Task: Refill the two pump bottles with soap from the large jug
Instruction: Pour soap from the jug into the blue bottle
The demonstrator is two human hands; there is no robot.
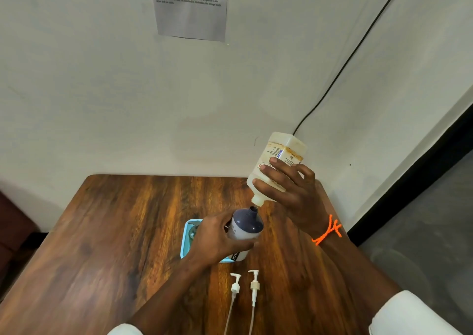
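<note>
the right hand (289,193) wraps its fingers round the body of the large jug (277,163), which is tipped neck-down so its spout sits just above the open mouth of a pump bottle (245,228). the left hand (217,237) curls round that bottle's pale body, holding it tilted toward the jug over a blue tray (184,242) on the wooden table (115,232). something else lies in the tray behind the hand, possibly the second bottle, though it is mostly hidden. two pump heads (245,287) lie near the table's front edge, tubes trailing toward the person.

the jug looks like stiff plastic, stained and probably slick with soap, so a full-hand hold round the middle suits it. the small bottle seems light and easily tipped; gripping below its dark shoulder keeps the narrow mouth steady. a thin stream may miss such a small opening.
</note>
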